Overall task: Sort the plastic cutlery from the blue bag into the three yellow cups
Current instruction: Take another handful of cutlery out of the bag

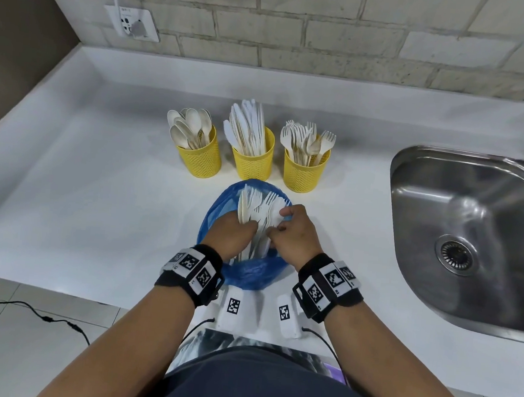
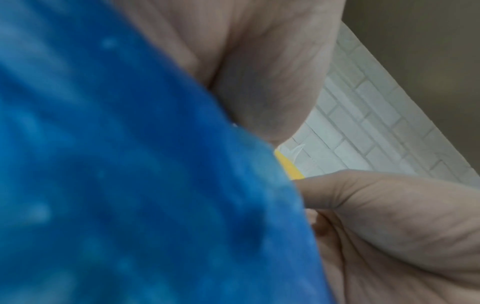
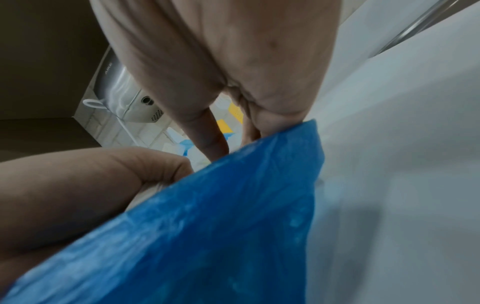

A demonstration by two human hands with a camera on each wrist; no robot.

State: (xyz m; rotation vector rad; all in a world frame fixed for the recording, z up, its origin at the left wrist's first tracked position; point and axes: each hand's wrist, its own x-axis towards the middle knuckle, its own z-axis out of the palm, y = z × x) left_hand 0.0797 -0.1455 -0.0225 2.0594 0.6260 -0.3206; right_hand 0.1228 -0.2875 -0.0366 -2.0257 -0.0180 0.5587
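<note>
Three yellow mesh cups stand in a row on the white counter: the left cup (image 1: 201,159) holds spoons, the middle cup (image 1: 252,161) knives, the right cup (image 1: 305,173) forks. Just in front of them lies the open blue bag (image 1: 250,272) (image 2: 130,185) (image 3: 207,226). Both hands are inside its mouth. My left hand (image 1: 247,227) grips a bundle of white cutlery (image 1: 258,206), mostly forks, whose heads fan out toward the cups. My right hand (image 1: 279,223) has its fingers curled onto the same bundle from the right side. The wrist views show mostly bag plastic and palm.
A steel sink (image 1: 471,233) is set into the counter at the right. A wall socket (image 1: 133,25) with a white cable sits at the back left. Two white tagged blocks (image 1: 233,309) lie at the counter's front edge, behind the bag.
</note>
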